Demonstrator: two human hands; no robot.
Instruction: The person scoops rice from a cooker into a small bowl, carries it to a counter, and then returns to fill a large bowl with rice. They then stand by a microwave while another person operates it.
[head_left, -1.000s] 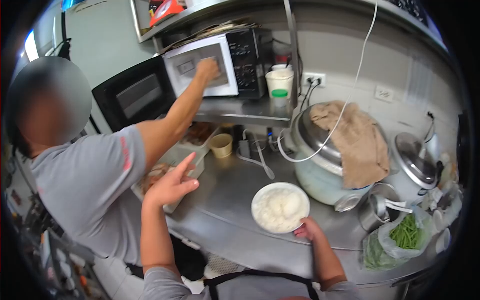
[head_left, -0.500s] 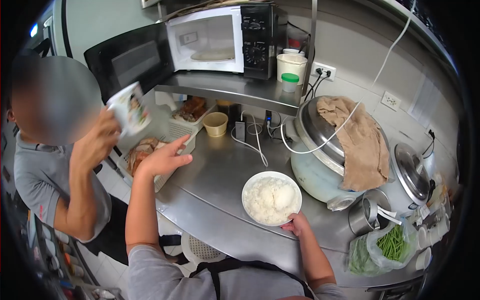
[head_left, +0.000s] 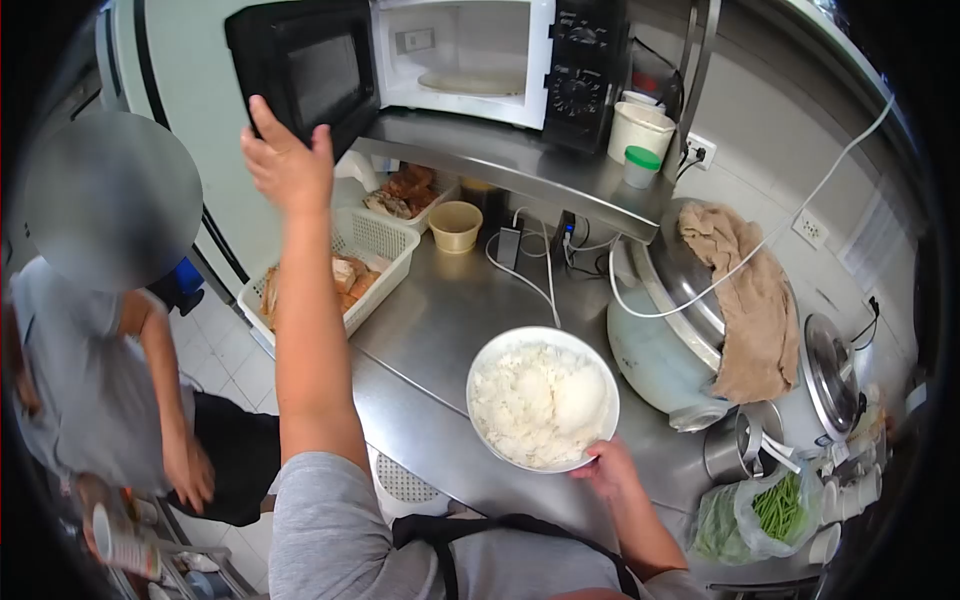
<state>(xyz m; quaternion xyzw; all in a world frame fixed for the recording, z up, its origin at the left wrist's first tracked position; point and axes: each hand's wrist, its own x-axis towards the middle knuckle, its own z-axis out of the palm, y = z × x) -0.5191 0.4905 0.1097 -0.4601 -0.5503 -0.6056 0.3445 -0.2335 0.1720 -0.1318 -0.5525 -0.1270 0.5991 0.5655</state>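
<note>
My right hand grips the lower right rim of a white bowl, thumb at the edge. White rice is heaped in the bowl, which I hold over the steel counter. My left hand is raised with its fingers spread, right at the lower left edge of the microwave door. That door stands wide open. Inside the microwave a turntable plate shows, with no food on it.
Below the shelf sit a basket of meat pieces and a beige tub. At right are a large lidded pot with a brown towel and bagged green beans. A co-worker stands at left.
My left hand has risen from above the basket to the microwave door. The bowl appears slightly nearer. The co-worker has turned away and lowered the printed cup.
</note>
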